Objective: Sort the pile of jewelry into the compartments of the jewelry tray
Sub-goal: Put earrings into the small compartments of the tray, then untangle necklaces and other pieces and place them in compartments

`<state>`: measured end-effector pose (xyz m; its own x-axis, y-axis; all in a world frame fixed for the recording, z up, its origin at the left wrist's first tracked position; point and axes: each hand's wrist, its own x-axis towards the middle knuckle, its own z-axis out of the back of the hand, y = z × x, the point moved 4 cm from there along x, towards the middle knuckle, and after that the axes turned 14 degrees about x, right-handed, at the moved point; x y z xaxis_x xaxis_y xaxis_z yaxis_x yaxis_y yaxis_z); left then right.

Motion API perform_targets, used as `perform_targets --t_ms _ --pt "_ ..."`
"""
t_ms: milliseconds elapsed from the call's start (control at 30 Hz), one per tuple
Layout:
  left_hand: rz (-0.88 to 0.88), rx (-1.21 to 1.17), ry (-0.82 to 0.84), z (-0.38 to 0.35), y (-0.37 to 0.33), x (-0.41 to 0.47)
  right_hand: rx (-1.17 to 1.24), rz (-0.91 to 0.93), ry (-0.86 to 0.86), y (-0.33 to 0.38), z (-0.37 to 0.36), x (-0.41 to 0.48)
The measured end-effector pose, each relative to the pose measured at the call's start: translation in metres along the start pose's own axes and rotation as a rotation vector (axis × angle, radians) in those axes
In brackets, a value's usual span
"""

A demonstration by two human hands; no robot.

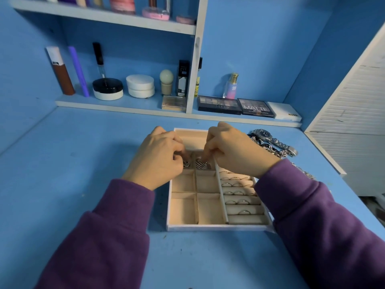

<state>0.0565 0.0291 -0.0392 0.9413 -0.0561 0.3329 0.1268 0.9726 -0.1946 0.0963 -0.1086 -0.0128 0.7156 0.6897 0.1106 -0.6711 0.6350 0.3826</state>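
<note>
A beige jewelry tray [216, 226] lies on the blue desk in front of me. Its right column of slots holds several silver rings [237, 192]. My left hand [158, 159] hovers over a small upper compartment, fingers curled at a striped silver earring [186, 163]. My right hand [235, 151] is over the neighbouring compartment, fingertips pinching at another striped silver earring [203, 164]. The lower square compartments hold nothing. A pile of silver jewelry, with a watch [270, 138] and chains [277, 152], lies right of the tray, partly hidden by my right wrist.
Behind the tray a low shelf carries makeup palettes [235, 105], a perfume bottle [231, 85], jars [140, 86] and tubes. A white slatted panel [354, 113] stands on the right.
</note>
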Motion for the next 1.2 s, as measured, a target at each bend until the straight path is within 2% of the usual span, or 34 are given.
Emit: perform_targets --t_ms 233,433,600,700,833,900,1000,1100,1200 --pt "-0.012 0.029 -0.025 -0.001 0.001 0.001 -0.086 0.037 0.024 0.004 -0.002 -0.01" --pt "-0.005 0.032 -0.085 -0.002 0.001 0.001 0.089 -0.008 -0.16 -0.014 0.02 -0.042" --pt "-0.036 -0.014 -0.19 0.004 -0.016 0.0 0.158 -0.124 -0.216 -0.05 0.042 -0.093" --pt "-0.096 -0.009 -0.188 0.006 -0.042 -0.002 0.181 -0.224 -0.161 -0.065 0.053 -0.124" --pt "-0.275 -0.028 -0.067 0.004 -0.095 -0.01 0.209 -0.305 -0.116 -0.082 0.055 -0.154" --pt "-0.381 -0.06 -0.016 -0.001 -0.12 -0.013 0.224 -0.295 -0.191 -0.089 0.05 -0.161" --pt "-0.484 -0.075 0.082 -0.013 -0.153 -0.01 0.271 -0.264 -0.45 -0.099 0.038 -0.165" --pt "-0.525 0.001 0.171 -0.029 -0.171 -0.003 0.303 -0.236 -0.644 -0.105 0.024 -0.165" --pt "-0.531 0.083 0.219 -0.039 -0.174 0.003 0.354 -0.217 -0.73 -0.108 0.024 -0.166"
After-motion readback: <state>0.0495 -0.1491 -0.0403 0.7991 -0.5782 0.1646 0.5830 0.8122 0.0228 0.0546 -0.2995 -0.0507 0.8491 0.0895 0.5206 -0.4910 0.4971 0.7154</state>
